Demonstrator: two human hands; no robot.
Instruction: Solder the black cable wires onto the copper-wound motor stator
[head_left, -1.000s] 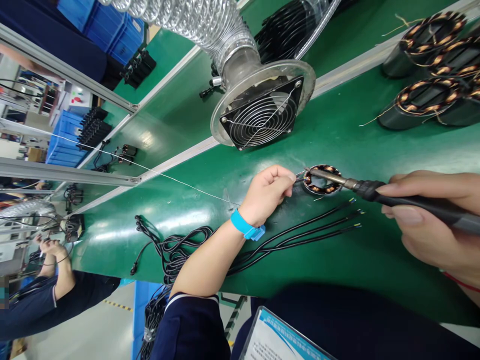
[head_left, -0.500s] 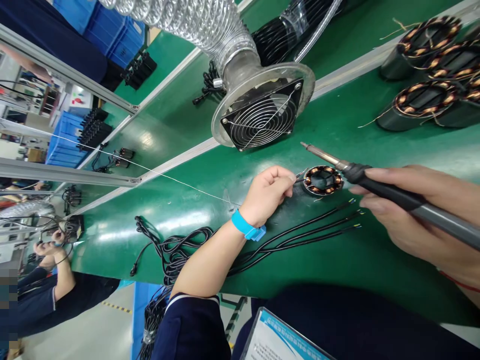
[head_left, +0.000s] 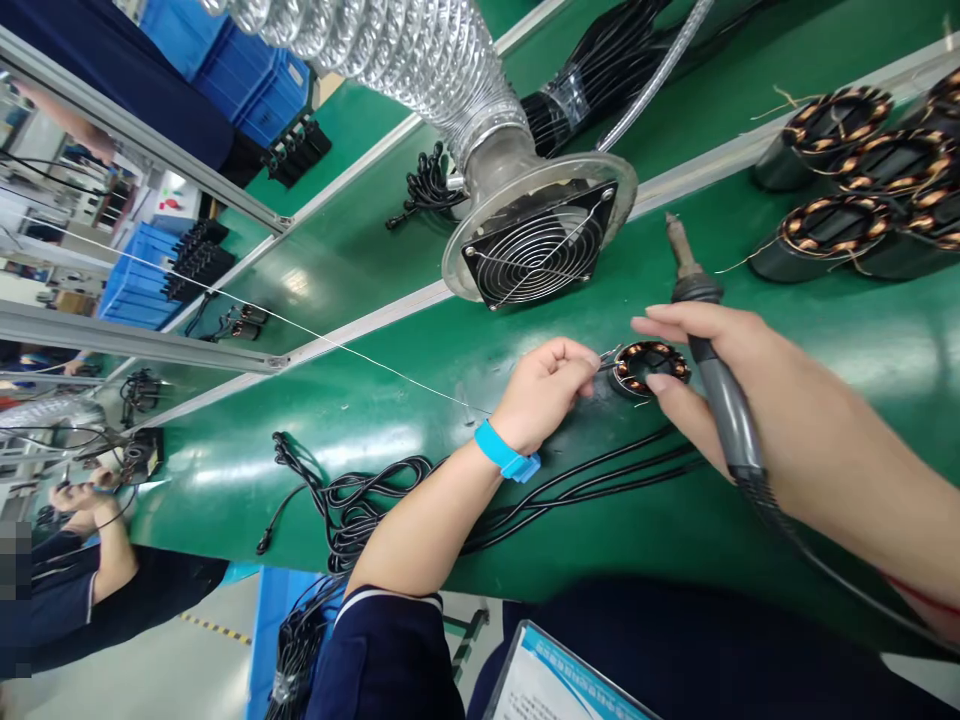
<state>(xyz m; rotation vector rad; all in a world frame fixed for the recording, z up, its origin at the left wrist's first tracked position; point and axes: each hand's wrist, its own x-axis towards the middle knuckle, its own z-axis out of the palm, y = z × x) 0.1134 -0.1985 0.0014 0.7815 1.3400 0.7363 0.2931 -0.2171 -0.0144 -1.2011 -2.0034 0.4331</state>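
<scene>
My left hand [head_left: 546, 385], a blue band on its wrist, has its fingertips closed in a pinch on a thin dark lead [head_left: 609, 361] beside a small ring-shaped stator with copper windings [head_left: 630, 372]. A soldering iron [head_left: 721, 395] is held in my right hand [head_left: 787, 400], its tip pointing up and away from the stator. The thumb and forefinger of that hand are spread, the thumb reaching over the stator's near right edge. Behind my left wrist runs a thin pale wire [head_left: 375, 362]. Several black cables [head_left: 585, 490] lie on the green bench below the hands.
A fume extractor with a fan grille [head_left: 536, 255] hangs over the bench [head_left: 360, 400] on a silver duct [head_left: 420, 80]. Several larger stators [head_left: 821, 235] stand at the far right. Coiled cables [head_left: 352, 510] lie left. A co-worker's hands [head_left: 86, 495] are at the far left.
The soldering iron has swung from pointing left to pointing upward in my right hand. That hand has moved left, bringing its thumb to the stator. My left hand keeps its pinch.
</scene>
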